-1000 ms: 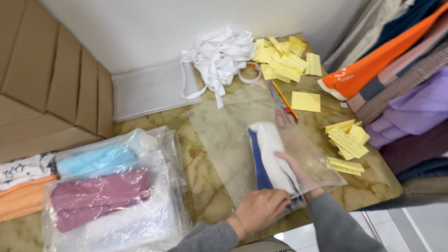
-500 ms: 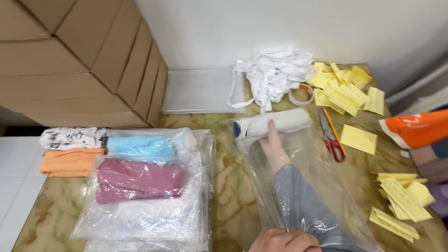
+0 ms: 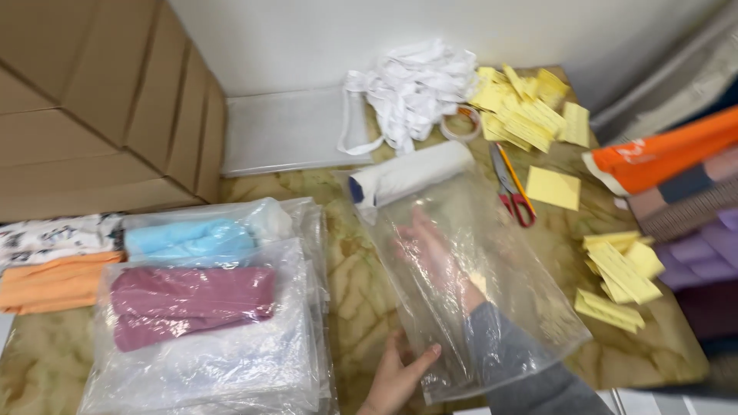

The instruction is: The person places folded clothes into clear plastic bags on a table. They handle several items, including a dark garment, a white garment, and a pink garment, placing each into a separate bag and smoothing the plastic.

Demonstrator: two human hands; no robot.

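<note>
Grip: the left hand [image 3: 400, 376] pinches the near open edge of a clear plastic bag [image 3: 492, 307], thumb on top of the film and fingers beneath. The right hand [image 3: 427, 242] is inside the bag, forearm in a grey sleeve [image 3: 523, 369] through the mouth, with fingers spread flat toward the far end; it grasps nothing that can be made out through the film.

Head view, centre: the bag lies flat on the marbled table [image 3: 354, 292], its mouth toward the person. At its far end sits a rolled white garment with a blue edge [image 3: 407, 177], touching the bag's closed end; whether it lies fully inside cannot be told.

Head view, surroundings: red-handled scissors [image 3: 513, 188] lie just right of the bag, with yellow paper slips [image 3: 530, 115] beyond and beside them. A heap of white straps [image 3: 411, 84] and a tape roll [image 3: 460, 123] are at the far edge. At left is a stack of bagged garments, maroon [image 3: 192, 300] and light blue [image 3: 188, 238], beside cardboard boxes [image 3: 108, 107].

Handling, as a judgement: the film looks thin, light, limp and slippery, likely to cling and crease. It is best held at the mouth edge, as here. The roll looks soft and may unroll unless gripped around its middle.
</note>
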